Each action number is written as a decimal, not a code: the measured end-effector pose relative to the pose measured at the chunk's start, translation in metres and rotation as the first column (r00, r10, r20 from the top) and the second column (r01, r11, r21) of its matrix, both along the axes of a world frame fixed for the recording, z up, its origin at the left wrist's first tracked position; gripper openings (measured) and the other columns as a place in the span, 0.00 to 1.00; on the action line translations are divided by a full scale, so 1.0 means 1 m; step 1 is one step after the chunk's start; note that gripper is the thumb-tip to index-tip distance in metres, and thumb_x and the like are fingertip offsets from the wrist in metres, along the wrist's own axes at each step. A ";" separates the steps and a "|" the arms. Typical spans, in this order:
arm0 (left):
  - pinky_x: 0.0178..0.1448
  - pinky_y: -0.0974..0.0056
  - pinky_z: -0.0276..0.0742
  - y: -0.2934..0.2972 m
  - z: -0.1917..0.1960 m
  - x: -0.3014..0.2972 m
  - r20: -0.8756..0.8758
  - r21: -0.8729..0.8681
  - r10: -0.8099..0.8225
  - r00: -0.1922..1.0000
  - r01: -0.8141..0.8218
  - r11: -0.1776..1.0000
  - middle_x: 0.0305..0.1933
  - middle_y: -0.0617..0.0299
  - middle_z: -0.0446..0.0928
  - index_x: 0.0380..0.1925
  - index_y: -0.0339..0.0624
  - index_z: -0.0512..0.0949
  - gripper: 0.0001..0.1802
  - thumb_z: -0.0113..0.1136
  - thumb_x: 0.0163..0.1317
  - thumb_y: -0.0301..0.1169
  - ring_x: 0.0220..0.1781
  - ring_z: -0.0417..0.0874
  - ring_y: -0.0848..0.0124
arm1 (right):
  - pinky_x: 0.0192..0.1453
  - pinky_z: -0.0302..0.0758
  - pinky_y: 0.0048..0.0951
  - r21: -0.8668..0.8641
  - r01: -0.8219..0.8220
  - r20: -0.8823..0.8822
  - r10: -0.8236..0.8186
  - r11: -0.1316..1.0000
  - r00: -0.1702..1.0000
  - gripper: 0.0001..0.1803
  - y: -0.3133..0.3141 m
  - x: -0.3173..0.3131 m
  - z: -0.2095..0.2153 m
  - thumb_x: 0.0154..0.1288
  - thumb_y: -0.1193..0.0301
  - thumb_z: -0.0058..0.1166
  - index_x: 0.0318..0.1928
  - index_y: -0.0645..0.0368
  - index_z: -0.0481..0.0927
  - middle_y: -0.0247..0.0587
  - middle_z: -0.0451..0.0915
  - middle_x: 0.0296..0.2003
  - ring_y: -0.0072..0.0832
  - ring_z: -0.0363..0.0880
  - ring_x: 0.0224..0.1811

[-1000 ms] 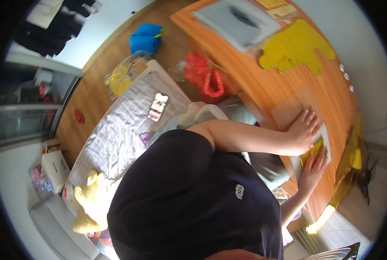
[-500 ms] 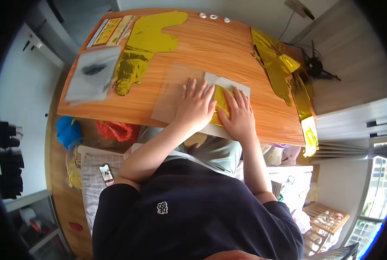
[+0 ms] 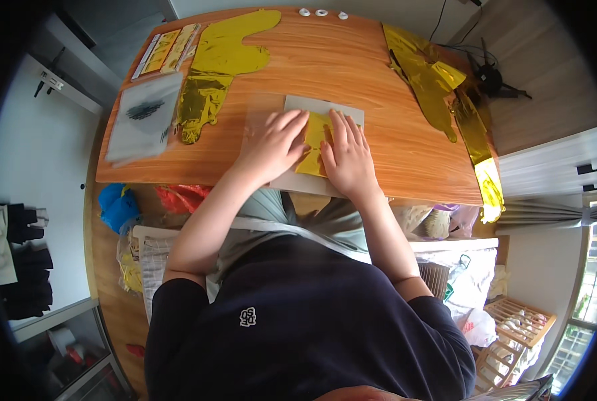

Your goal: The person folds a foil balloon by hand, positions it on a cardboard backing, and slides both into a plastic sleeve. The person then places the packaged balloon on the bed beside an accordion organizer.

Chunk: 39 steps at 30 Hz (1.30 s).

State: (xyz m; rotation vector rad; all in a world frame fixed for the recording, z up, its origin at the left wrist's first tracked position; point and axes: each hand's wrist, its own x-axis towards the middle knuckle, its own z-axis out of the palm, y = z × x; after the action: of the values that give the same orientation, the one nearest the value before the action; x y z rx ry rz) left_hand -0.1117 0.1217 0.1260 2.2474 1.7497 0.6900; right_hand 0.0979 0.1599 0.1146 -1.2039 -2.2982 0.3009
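Observation:
A folded piece of shiny gold foil (image 3: 317,137) lies on a light grey card (image 3: 298,103) near the table's front edge. My left hand (image 3: 275,144) rests along the foil's left side, fingers extended and slightly bent, its fingertips at the foil's upper left. On the right side, my right hand (image 3: 347,150) lies over the foil's edge and the card with fingers stretched flat. Neither hand is closed on anything. Beneath the left hand, part of a clear plastic sheet or bag (image 3: 261,107) shows on the wood.
Flat gold foil shapes, probably uninflated balloons, lie at the table's left (image 3: 228,50) and right (image 3: 425,87). A stack of clear bags (image 3: 138,127) and a patterned packet (image 3: 168,50) sit far left. Several small white rolls (image 3: 322,13) line the back edge.
The grey card and folded foil have shifted left, covering more of the clear plastic. Both hands have moved left with them. The view has tilted slightly.

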 end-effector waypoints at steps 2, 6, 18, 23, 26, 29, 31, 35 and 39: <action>0.80 0.40 0.62 0.003 -0.011 -0.010 -0.094 0.046 0.027 0.995 -0.023 0.999 0.83 0.54 0.62 0.78 0.48 0.65 0.38 0.62 0.72 0.48 0.82 0.62 0.51 | 0.84 0.55 0.52 -0.006 -0.001 -0.008 0.000 1.000 1.000 0.36 0.001 -0.006 -0.003 0.77 0.61 0.48 0.79 0.59 0.58 0.56 0.66 0.75 0.55 0.61 0.80; 0.84 0.35 0.51 0.011 -0.016 -0.019 -0.238 -0.035 -0.009 0.971 0.001 0.999 0.86 0.51 0.54 0.80 0.48 0.60 0.42 0.59 0.73 0.53 0.87 0.52 0.47 | 0.84 0.54 0.52 -0.018 -0.024 -0.036 0.023 1.000 0.999 0.38 0.001 -0.017 -0.007 0.77 0.61 0.48 0.81 0.61 0.53 0.58 0.63 0.77 0.55 0.59 0.81; 0.85 0.35 0.46 0.013 -0.023 -0.016 -0.347 0.019 0.021 0.938 -0.015 1.000 0.85 0.51 0.55 0.81 0.46 0.58 0.46 0.47 0.74 0.65 0.87 0.51 0.50 | 0.84 0.54 0.51 -0.059 -0.134 -0.296 0.111 0.989 0.949 0.34 0.000 0.004 0.009 0.75 0.75 0.51 0.78 0.65 0.60 0.66 0.61 0.77 0.57 0.55 0.82; 0.85 0.34 0.45 0.018 -0.025 -0.016 -0.351 0.027 0.009 0.936 0.001 1.000 0.85 0.50 0.55 0.81 0.46 0.57 0.50 0.47 0.72 0.69 0.87 0.50 0.50 | 0.84 0.55 0.57 -0.165 -0.116 0.008 0.119 0.979 0.993 0.30 -0.007 0.049 0.017 0.73 0.65 0.60 0.72 0.59 0.73 0.50 0.70 0.75 0.50 0.61 0.81; 0.85 0.33 0.45 0.017 -0.023 -0.017 -0.360 0.025 0.002 0.933 0.008 1.000 0.86 0.49 0.54 0.82 0.46 0.56 0.52 0.48 0.71 0.71 0.87 0.50 0.48 | 0.84 0.53 0.57 -0.156 -0.137 0.120 0.157 0.978 0.980 0.33 -0.004 0.056 0.019 0.72 0.60 0.62 0.74 0.56 0.72 0.45 0.68 0.77 0.48 0.59 0.82; 0.84 0.32 0.45 0.016 -0.018 -0.019 -0.356 0.003 -0.018 0.934 0.021 1.000 0.86 0.48 0.52 0.82 0.46 0.56 0.53 0.48 0.70 0.72 0.87 0.50 0.47 | 0.85 0.51 0.57 -0.168 -0.152 0.179 0.182 0.974 0.967 0.34 -0.004 0.056 0.021 0.73 0.58 0.61 0.75 0.55 0.71 0.42 0.67 0.77 0.47 0.57 0.83; 0.84 0.31 0.45 0.015 -0.012 -0.017 -0.346 -0.017 -0.033 0.938 0.028 0.999 0.86 0.48 0.52 0.82 0.47 0.56 0.53 0.48 0.69 0.72 0.87 0.50 0.46 | 0.85 0.51 0.57 -0.179 -0.157 0.187 0.190 0.971 0.964 0.34 -0.004 0.054 0.022 0.73 0.57 0.61 0.75 0.55 0.71 0.42 0.67 0.78 0.46 0.56 0.83; 0.84 0.31 0.46 0.015 0.000 -0.015 -0.364 -0.066 -0.043 0.931 0.021 0.998 0.86 0.47 0.52 0.82 0.49 0.56 0.53 0.50 0.68 0.72 0.87 0.49 0.45 | 0.85 0.50 0.56 -0.151 -0.210 0.161 0.234 0.966 0.959 0.34 -0.005 0.040 0.022 0.74 0.57 0.59 0.76 0.55 0.70 0.42 0.67 0.78 0.46 0.56 0.83; 0.84 0.32 0.47 0.012 0.008 -0.023 -0.370 -0.097 -0.021 0.929 -0.016 0.995 0.86 0.45 0.51 0.82 0.49 0.57 0.51 0.55 0.69 0.67 0.87 0.50 0.43 | 0.86 0.50 0.55 -0.114 -0.246 0.135 0.260 0.963 0.956 0.32 -0.002 0.025 0.020 0.77 0.59 0.56 0.76 0.55 0.70 0.42 0.67 0.78 0.46 0.56 0.83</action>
State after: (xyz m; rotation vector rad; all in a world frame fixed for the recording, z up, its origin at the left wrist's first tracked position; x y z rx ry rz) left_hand -0.1342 0.1334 0.1345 2.4304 1.8903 0.1737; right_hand 0.1225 0.1582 0.1345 -1.0047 -2.6002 0.4309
